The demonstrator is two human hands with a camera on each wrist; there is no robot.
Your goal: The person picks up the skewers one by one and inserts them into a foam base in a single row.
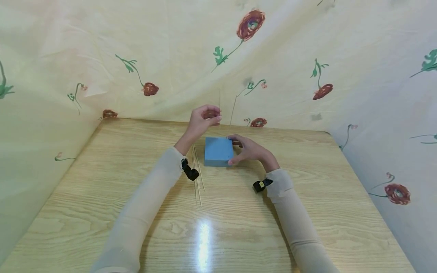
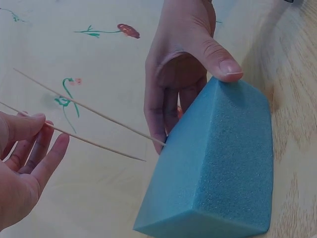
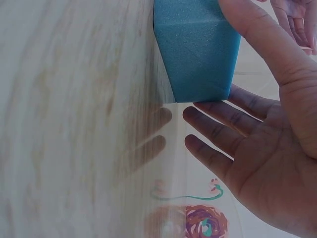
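Observation:
A blue foam block lies flat on the wooden table. My right hand holds it at the right side, thumb on the front and fingers reaching round the back corner. One thin wooden skewer sticks up from the block's top near that corner, leaning slightly. Above the block's far edge, my left hand pinches a second skewer between thumb and fingertips. This one is upright in the head view, its pointed lower end free of the foam in the left wrist view.
Several loose skewers lie on the table left of the block, partly under the left forearm. A flower-printed cloth hangs behind the table and along both sides. Black straps with cameras sit on the wrists.

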